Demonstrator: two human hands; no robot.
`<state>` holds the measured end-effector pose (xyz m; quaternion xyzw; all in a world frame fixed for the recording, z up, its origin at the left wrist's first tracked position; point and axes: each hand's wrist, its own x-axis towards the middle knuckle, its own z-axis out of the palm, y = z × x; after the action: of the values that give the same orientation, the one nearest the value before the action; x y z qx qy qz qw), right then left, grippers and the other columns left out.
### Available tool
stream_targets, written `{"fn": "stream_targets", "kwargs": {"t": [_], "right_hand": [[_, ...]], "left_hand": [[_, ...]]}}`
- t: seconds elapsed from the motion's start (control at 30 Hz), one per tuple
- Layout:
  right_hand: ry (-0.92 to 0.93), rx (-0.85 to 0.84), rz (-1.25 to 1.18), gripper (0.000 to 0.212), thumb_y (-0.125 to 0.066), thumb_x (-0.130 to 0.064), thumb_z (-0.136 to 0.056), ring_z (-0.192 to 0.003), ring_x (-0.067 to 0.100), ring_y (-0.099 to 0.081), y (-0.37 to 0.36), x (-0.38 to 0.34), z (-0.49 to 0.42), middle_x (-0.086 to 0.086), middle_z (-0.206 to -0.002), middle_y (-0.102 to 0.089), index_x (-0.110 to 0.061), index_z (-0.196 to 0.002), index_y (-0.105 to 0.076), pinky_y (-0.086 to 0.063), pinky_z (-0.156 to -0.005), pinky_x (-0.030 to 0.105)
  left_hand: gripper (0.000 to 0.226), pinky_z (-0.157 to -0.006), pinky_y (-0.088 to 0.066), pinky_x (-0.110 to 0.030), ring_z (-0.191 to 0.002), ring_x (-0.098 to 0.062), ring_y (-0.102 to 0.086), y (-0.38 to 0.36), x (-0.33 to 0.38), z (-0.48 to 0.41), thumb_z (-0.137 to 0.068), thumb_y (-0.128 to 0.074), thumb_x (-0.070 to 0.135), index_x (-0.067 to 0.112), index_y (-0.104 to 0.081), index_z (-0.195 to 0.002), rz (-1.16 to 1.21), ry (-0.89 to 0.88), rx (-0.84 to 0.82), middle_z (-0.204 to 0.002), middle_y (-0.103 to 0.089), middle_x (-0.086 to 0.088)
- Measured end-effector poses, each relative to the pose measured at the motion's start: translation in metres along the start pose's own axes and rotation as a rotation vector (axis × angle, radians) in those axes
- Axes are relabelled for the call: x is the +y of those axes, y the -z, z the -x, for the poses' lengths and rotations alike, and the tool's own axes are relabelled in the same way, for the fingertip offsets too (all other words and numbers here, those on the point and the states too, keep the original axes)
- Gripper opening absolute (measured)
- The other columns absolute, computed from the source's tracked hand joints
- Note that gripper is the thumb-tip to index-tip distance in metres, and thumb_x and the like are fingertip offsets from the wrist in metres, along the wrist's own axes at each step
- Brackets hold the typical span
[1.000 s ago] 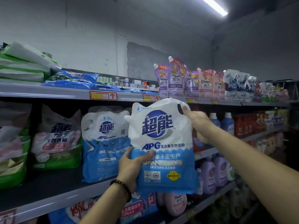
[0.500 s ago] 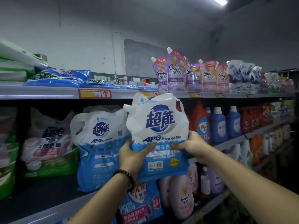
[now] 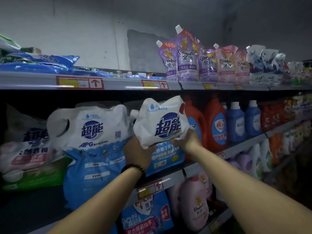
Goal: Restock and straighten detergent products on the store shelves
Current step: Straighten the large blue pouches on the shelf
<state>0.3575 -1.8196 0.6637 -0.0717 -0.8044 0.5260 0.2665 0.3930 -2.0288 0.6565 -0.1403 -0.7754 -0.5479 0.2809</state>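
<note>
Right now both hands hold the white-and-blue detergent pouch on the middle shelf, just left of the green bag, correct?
Not quite. In the head view both hands hold the white-and-blue detergent pouch at the middle shelf, but its right-hand neighbour is a red bottle. The green bag sits far left.

Held white-blue pouch (image 3: 160, 125) reads "超能"; same logo plus "APG" on the pouch beside it (image 3: 94, 137). Top-shelf purple pouches (image 3: 185, 56): "Comfort 金纺", "9.9元" (smaller print unreadable). Pink bottle (image 3: 196, 205) below: "Comfort". Price tags (image 3: 79, 82): red arrows, nos. illegible.
</note>
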Motion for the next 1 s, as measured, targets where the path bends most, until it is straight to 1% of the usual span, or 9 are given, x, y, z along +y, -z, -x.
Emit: {"fn": "stream_targets", "kwargs": {"t": [0.1, 0.27, 0.33, 0.4, 0.5, 0.63, 0.7, 0.83, 1.0], "right_hand": [[-0.050, 0.017, 0.036, 0.040, -0.090, -0.021, -0.078, -0.098, 0.028, -0.071, -0.015, 0.025, 0.005, 0.010, -0.107, -0.075, -0.008, -0.110, -0.069, -0.059, -0.079, 0.036], [-0.036, 0.004, -0.059, 0.041, -0.083, -0.018, -0.088, -0.101, 0.024, -0.064, -0.016, 0.033, 0.012, 0.002, -0.111, -0.068, -0.009, -0.120, -0.060, -0.055, -0.090, 0.037], [-0.030, 0.014, -0.033, 0.040, -0.078, -0.021, -0.092, -0.102, 0.023, -0.062, -0.018, 0.031, 0.013, 0.001, -0.111, -0.066, -0.012, -0.126, -0.058, -0.050, -0.087, 0.033], [-0.032, 0.023, -0.008, 0.039, -0.070, -0.034, -0.097, -0.108, 0.025, -0.066, -0.020, 0.030, 0.013, 0.002, -0.117, -0.069, -0.017, -0.129, -0.058, -0.053, -0.091, 0.036], [-0.053, 0.003, 0.001, 0.072, -0.050, -0.072, -0.096, -0.122, 0.031, -0.063, -0.017, 0.025, 0.012, 0.006, -0.139, -0.065, -0.023, -0.148, -0.051, -0.050, -0.102, 0.040], [-0.081, 0.006, 0.100, 0.099, -0.030, -0.091, -0.087, -0.124, 0.036, -0.063, -0.011, 0.015, 0.004, 0.014, -0.142, -0.064, -0.018, -0.152, -0.049, -0.051, -0.105, 0.045], [-0.117, 0.069, 0.066, 0.093, -0.037, -0.081, -0.094, -0.129, 0.039, -0.060, -0.017, 0.005, 0.007, 0.019, -0.150, -0.056, -0.012, -0.158, -0.036, -0.051, -0.106, 0.047], [0.026, 0.123, 0.054, 0.092, -0.047, -0.057, -0.103, -0.154, 0.048, -0.026, -0.050, -0.005, 0.034, 0.024, -0.172, -0.001, -0.026, -0.166, 0.013, -0.037, -0.120, 0.055], [0.158, 0.179, 0.316, 0.080, -0.031, -0.059, -0.104, -0.159, 0.047, 0.001, -0.078, 0.011, 0.035, 0.018, -0.172, 0.016, -0.034, -0.165, 0.016, -0.020, -0.125, 0.064]], "left_hand": [[0.060, -0.091, -0.046, -0.023, -0.117, -0.018, -0.063, -0.009, -0.012, 0.000, -0.086, -0.085, 0.015, 0.011, -0.053, -0.136, -0.027, -0.043, -0.016, -0.132, -0.067, -0.005], [0.086, -0.120, -0.038, -0.029, -0.137, -0.004, -0.042, -0.013, -0.017, 0.009, -0.092, -0.074, 0.000, 0.023, -0.025, -0.158, -0.070, -0.255, 0.007, -0.159, -0.039, 0.001], [0.065, -0.118, -0.044, -0.035, -0.135, -0.005, -0.037, -0.014, -0.017, 0.022, -0.099, -0.061, 0.005, 0.022, -0.030, -0.154, -0.255, -0.435, 0.115, -0.161, -0.029, -0.004], [0.054, -0.120, -0.043, -0.047, -0.153, -0.023, -0.030, -0.016, -0.017, 0.028, -0.105, -0.049, 0.020, 0.025, -0.030, -0.156, -0.416, -0.563, 0.084, -0.169, -0.024, -0.009], [0.086, -0.129, -0.011, -0.063, -0.160, -0.040, 0.019, -0.025, -0.031, 0.021, -0.103, -0.058, 0.032, 0.019, -0.004, -0.168, -1.030, -0.806, -0.185, -0.173, 0.015, -0.022], [0.104, -0.124, 0.021, -0.061, -0.149, -0.044, 0.042, -0.027, -0.044, -0.010, -0.100, -0.047, 0.068, 0.024, 0.022, -0.164, -1.272, -0.748, -0.317, -0.162, 0.045, -0.018], [0.106, -0.124, 0.020, -0.062, -0.148, -0.044, 0.043, -0.031, -0.047, -0.023, -0.098, -0.043, 0.074, 0.030, 0.031, -0.159, -1.312, -0.723, -0.355, -0.159, 0.050, -0.016], [0.104, -0.126, 0.015, -0.062, -0.152, -0.043, 0.037, -0.037, -0.050, -0.035, -0.095, -0.041, 0.079, 0.033, 0.025, -0.162, -1.306, -0.691, -0.353, -0.164, 0.044, -0.013], [0.099, -0.128, 0.010, -0.060, -0.154, -0.040, 0.034, -0.034, -0.041, -0.043, -0.097, -0.038, 0.076, 0.034, 0.023, -0.163, -1.316, -0.595, -0.448, -0.166, 0.040, -0.011]]}}
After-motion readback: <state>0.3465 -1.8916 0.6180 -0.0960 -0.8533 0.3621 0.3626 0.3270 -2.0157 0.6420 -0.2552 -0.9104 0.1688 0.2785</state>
